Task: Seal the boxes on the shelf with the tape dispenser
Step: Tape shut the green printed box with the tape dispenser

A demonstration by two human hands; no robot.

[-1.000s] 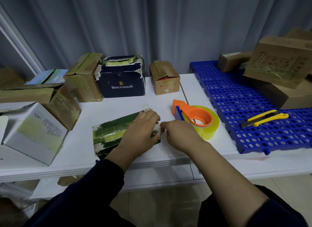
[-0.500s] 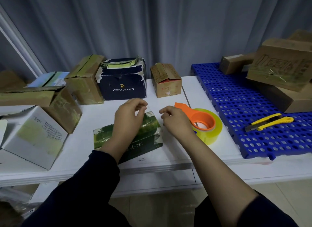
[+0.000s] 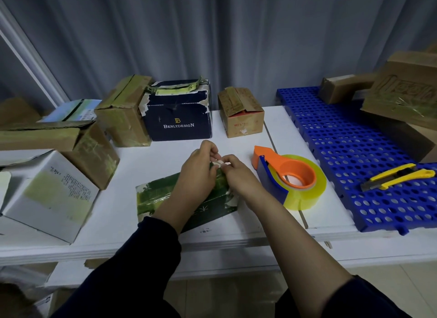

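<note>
1. Green box [image 3: 160, 197] lies on the white shelf [image 3: 118, 223], near its front edge.
2. Left grip [image 3: 198, 175] and right grip [image 3: 238, 175] both pinch a pale scrap [image 3: 218, 163] over its right end.
3. Tape dispenser [image 3: 295, 173] lies just beside the right grip.

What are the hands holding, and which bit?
The left hand and right hand pinch a small pale scrap, maybe tape, from opposite sides, over the green box.

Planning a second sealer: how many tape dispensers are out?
1: the tape dispenser lies on the white shelf, right of the green box; boxes may hide others.
</note>
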